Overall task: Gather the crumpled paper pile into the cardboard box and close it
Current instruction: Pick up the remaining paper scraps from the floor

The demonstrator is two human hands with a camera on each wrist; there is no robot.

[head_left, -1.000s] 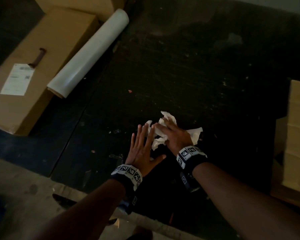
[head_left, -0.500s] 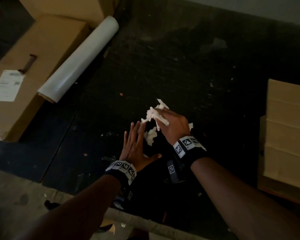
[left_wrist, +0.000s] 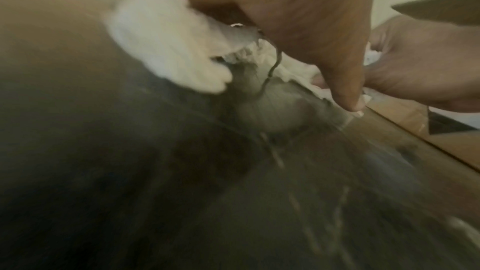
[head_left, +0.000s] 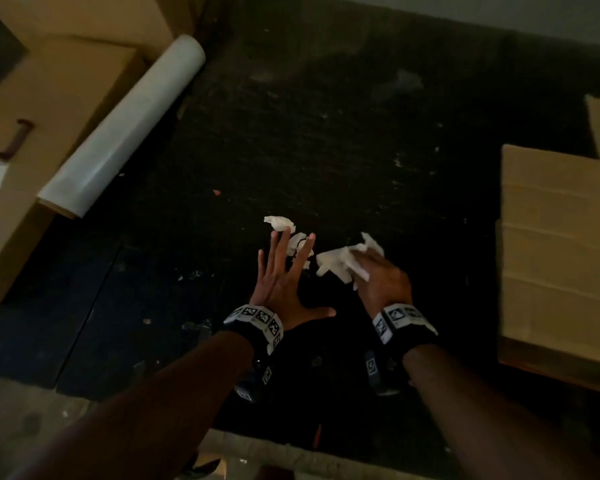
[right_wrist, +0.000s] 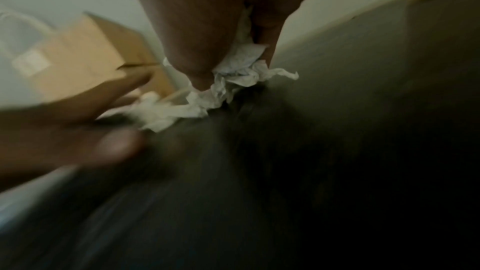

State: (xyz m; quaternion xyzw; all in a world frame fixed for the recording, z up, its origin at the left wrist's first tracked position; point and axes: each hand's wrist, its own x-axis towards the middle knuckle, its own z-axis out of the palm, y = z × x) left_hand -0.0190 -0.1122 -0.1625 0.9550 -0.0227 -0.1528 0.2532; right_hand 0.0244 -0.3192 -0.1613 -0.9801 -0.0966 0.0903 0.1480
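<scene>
White crumpled paper lies on a black mat (head_left: 326, 150). My right hand (head_left: 381, 278) grips a wad of crumpled paper (head_left: 336, 263), lifted a little off the mat; in the right wrist view the wad (right_wrist: 233, 77) hangs from between the curled fingers (right_wrist: 202, 38). My left hand (head_left: 281, 282) is flat with its fingers spread, the fingertips touching two small loose paper pieces (head_left: 279, 221) on the mat. A blurred loose piece (left_wrist: 168, 44) shows ahead of the left palm. The cardboard box (head_left: 555, 237) stands at the right, its inside hidden from here.
A roll of clear film (head_left: 125, 129) lies at the back left against large cardboard cartons (head_left: 59, 98). A pale wall (head_left: 499, 8) runs along the far edge of the mat. Bare concrete floor (head_left: 21, 417) shows at the near left.
My right hand has lifted a wad off the pile and carried it right, toward the box. The left hand stays flat over the pieces left behind.
</scene>
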